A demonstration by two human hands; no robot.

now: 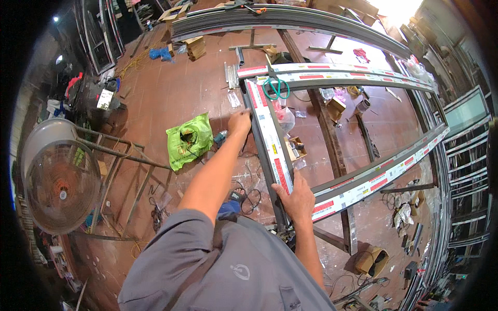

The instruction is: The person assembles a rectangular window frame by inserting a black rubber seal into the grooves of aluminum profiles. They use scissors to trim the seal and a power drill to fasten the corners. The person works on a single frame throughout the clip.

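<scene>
A large dark metal frame (270, 136), faced with white and red printed protective film, lies raised in front of me. My right hand (298, 201) grips its near bar close to the lower corner, thumb across the film and the other fingers toward the inner side. Farther up the same bar, my left hand (239, 123) is closed against the outer edge. Whatever its fingers may hold is too small or hidden to make out. Green-handled scissors (276, 88) rest at the frame's far left corner, just beyond my left hand.
Steel support beams (328, 132) run beneath the frame. A bundle of long profiles (290, 20) lies at the back. On the left stand a large fan (62, 181) and a bright green bag (189, 141). Cables, a cardboard box (372, 260) and scraps litter the tiled floor. More frames (469, 192) lean at right.
</scene>
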